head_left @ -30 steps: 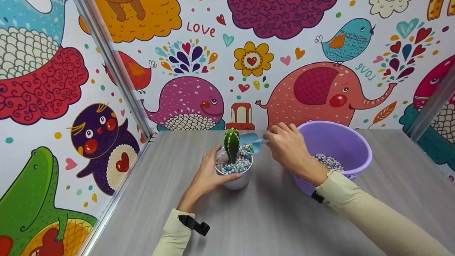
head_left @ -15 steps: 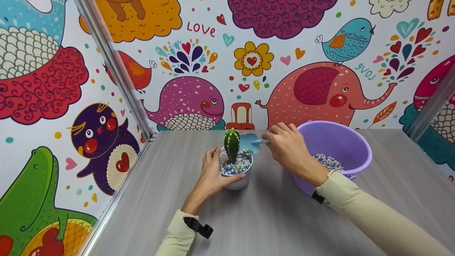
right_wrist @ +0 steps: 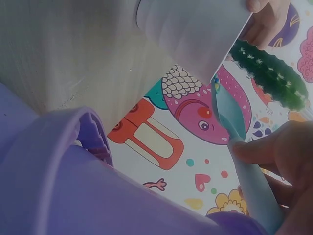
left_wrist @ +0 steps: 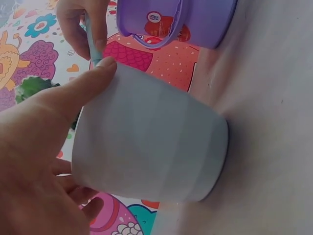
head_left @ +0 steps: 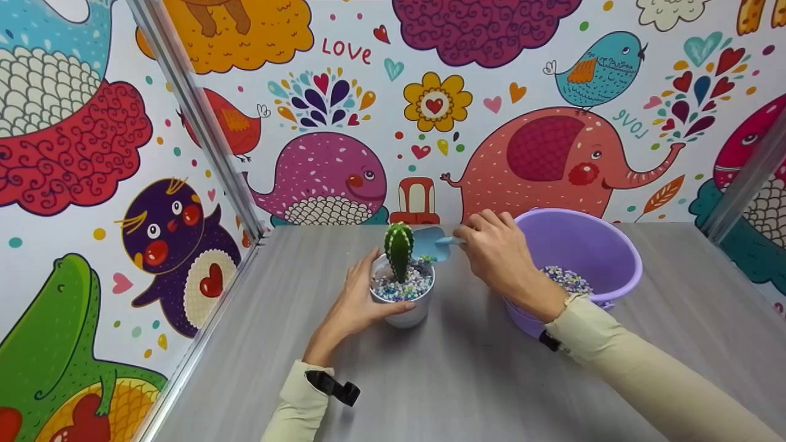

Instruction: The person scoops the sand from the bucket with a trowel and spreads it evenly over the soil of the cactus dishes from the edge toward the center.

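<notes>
Gripping the white pot (head_left: 408, 317) on the grey table (head_left: 460, 380), your left hand (head_left: 353, 301) curls thumb and fingers around its sides near the rim. Your right hand (head_left: 500, 255) pinches the handle of the blue scoop (head_left: 428, 239), its blade at the pot's far rim, just beside the green cactus (head_left: 400, 248). Small coloured beads (head_left: 399, 290) surround the cactus; the purple bucket (head_left: 589, 245) stands to your right.

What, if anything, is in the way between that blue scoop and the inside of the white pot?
Nothing visible: the scoop, held in the right hand, reaches the pot's rim. The cactus stands just beyond its blade and could block a push further across. The left hand grips the pot's other side.
</notes>
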The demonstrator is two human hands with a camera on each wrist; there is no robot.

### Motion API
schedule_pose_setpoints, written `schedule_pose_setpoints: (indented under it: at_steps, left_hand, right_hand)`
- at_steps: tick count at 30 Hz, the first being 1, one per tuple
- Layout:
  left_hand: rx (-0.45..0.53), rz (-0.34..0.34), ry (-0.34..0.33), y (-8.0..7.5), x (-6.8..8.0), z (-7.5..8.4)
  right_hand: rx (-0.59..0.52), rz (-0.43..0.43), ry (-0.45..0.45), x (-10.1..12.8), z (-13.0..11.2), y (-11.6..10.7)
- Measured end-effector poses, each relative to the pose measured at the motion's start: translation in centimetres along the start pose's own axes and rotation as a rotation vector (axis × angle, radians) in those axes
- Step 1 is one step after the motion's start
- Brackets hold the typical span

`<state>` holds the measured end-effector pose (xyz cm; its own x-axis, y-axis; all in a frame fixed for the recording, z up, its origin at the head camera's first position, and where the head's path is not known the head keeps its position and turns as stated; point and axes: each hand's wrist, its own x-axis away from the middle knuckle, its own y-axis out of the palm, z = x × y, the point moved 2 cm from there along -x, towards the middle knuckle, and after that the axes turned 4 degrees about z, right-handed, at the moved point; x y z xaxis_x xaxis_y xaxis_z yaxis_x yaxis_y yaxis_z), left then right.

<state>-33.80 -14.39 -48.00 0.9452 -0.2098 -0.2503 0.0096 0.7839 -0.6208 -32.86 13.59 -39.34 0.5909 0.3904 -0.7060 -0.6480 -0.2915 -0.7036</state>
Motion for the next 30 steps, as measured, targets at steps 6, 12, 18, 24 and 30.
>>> schedule_pose_setpoints:
  at_steps: [6, 12, 18, 24, 30]
  left_hand:
    - [0.042, 0.011, 0.037, -0.7, -0.2, -0.5]
    - [0.113, -0.009, 0.037, -1.2, -0.4, -1.2]
    - [0.159, -0.03, 0.055, -1.5, -0.5, -1.6]
    - [0.174, -0.036, 0.051, -1.6, -0.7, -2.1]
    - [0.181, -0.047, 0.047, -1.8, -0.7, -2.6]
  right_hand:
    - [0.012, 0.022, -0.012, 0.0, -0.1, 0.1]
    - [0.009, 0.017, -0.003, -0.1, -0.1, 0.1]
    - [0.01, 0.019, 0.0, -0.2, -0.1, -0.1]
    - [0.023, 0.039, -0.011, -0.2, 0.1, -0.3]
    - [0.014, 0.048, 0.01, 0.0, 0.5, -0.6]
